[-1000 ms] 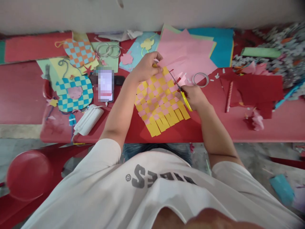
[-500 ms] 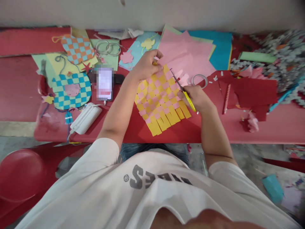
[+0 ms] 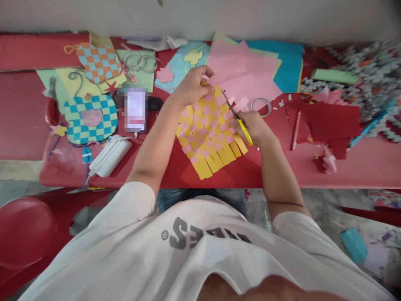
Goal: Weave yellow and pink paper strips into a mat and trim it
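A woven mat of yellow and pink paper strips (image 3: 208, 131) lies on the red table (image 3: 282, 171) in front of me. My left hand (image 3: 190, 85) pinches the mat's far corner, fingers closed on it. My right hand (image 3: 254, 126) grips yellow-handled scissors (image 3: 239, 121). Their blades point up-left along the mat's right edge, at the loose pink strip ends there. The yellow strip ends at the mat's near edge hang free.
Pink, blue and green paper sheets (image 3: 250, 69) lie behind the mat, with a tape roll (image 3: 262, 106) next to them. A phone (image 3: 135, 109), a blue-green woven piece (image 3: 90, 119), an orange woven piece (image 3: 99, 62) and a white power bank (image 3: 109, 155) lie left. Red paper scraps (image 3: 326, 123) lie right.
The scissors have shifted slightly along the mat's right edge, and the view has drifted a little. My left hand keeps its grip on the mat's far corner.
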### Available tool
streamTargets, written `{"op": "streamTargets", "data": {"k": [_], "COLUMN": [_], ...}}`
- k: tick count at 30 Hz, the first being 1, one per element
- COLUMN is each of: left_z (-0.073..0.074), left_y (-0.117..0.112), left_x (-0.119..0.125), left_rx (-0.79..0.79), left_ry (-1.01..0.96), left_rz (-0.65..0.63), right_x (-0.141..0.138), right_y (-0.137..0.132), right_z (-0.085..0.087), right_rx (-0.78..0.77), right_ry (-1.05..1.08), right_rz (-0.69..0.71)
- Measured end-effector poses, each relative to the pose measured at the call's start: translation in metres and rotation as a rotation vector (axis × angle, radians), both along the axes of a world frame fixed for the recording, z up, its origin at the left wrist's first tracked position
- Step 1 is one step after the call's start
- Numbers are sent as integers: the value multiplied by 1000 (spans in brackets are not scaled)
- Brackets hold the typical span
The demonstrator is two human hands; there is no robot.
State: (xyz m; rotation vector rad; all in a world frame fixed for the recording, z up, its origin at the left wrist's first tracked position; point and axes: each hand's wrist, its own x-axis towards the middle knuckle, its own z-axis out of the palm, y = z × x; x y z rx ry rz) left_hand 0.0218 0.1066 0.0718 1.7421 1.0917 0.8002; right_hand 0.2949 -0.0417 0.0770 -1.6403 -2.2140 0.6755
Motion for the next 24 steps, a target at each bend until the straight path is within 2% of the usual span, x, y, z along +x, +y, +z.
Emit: {"op": "streamTargets", "data": {"k": [5,24], "left_z": [-3,3], "left_y": [1,-2], "left_x": [0,2], "left_rx": [2,-40], "left_ry": [0,-21], "left_rz": [23,30], "right_x": [-5,-8], "right_y": [-2,-2], "right_z": [3,-1], "right_rx": [-24,-60], "right_ry": [-21,-26], "right_rz": [-17,-46]}}
